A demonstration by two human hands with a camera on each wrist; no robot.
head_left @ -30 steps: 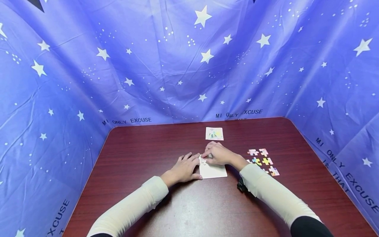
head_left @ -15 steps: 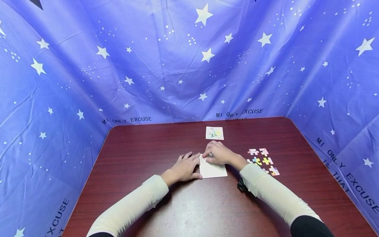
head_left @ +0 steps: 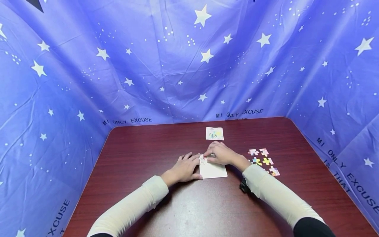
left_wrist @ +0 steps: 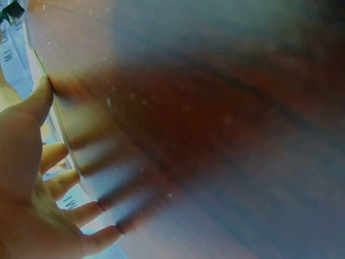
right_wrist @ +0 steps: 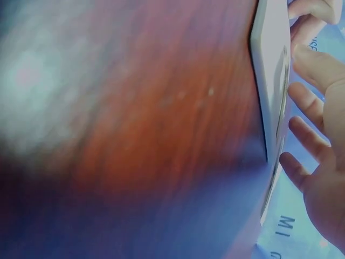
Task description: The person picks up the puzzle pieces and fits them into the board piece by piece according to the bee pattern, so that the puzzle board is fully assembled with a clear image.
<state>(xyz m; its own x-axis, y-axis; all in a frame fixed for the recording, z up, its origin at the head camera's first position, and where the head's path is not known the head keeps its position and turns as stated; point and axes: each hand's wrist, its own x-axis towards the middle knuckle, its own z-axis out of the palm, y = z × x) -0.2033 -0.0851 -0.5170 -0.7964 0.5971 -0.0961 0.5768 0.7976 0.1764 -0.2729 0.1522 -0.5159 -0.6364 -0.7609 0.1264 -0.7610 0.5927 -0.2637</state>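
In the head view, my left hand [head_left: 185,167] rests with spread fingers along the left edge of a square white puzzle board [head_left: 214,171]. Its fingers [left_wrist: 83,215] are fairly straight in the left wrist view, their tips on the tabletop. A pale puzzle piece [head_left: 203,160] lies at the board's far left corner. My right hand [head_left: 220,154] bends over that corner, thumb and forefinger on the piece, which they partly cover. From the right wrist, the board's edge [right_wrist: 261,70] shows beside the right hand, but the piece itself cannot be made out.
Several loose puzzle pieces [head_left: 267,161] lie in rows right of the board, partly behind the right sleeve [head_left: 266,184]. A small picture card [head_left: 214,133] lies beyond the board. Star-patterned blue cloth [head_left: 165,65] surrounds the dark red table [head_left: 142,148].
The right hand and forearm have shifted slightly to the right, still over the board's far left corner. The left hand has stayed in place.
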